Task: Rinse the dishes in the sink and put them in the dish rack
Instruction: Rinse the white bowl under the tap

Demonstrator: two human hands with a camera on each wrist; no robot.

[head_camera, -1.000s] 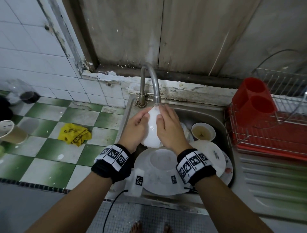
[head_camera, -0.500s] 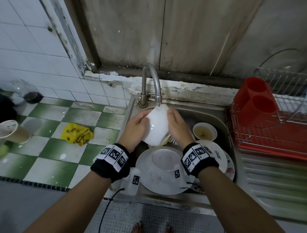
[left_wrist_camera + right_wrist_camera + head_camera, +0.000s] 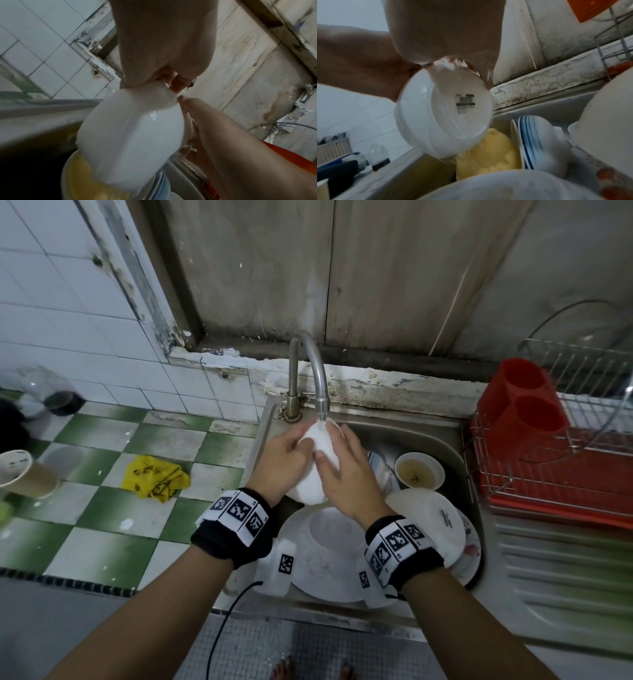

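I hold a white bowl (image 3: 317, 440) on edge under the running faucet (image 3: 308, 364), over the steel sink (image 3: 394, 436). My left hand (image 3: 284, 453) grips its left side with the thumb on the rim. My right hand (image 3: 346, 474) clasps the right side. The right wrist view shows the bowl's base (image 3: 453, 108) with a printed label and water running off it. In the left wrist view its wet outer wall (image 3: 133, 135) fills the middle. The red wire dish rack (image 3: 548, 491) stands to the right of the sink.
The sink holds a large white plate (image 3: 308, 573) with an upturned bowl on it, another plate (image 3: 431, 518), a small bowl of yellowish liquid (image 3: 419, 470) and blue-striped dishes (image 3: 536, 142). A yellow cloth (image 3: 154, 477) and a paper cup (image 3: 24, 474) lie on the tiled counter at left.
Both hands have turned the bowl and closed in around it, so less of it shows. It stays under the spout.
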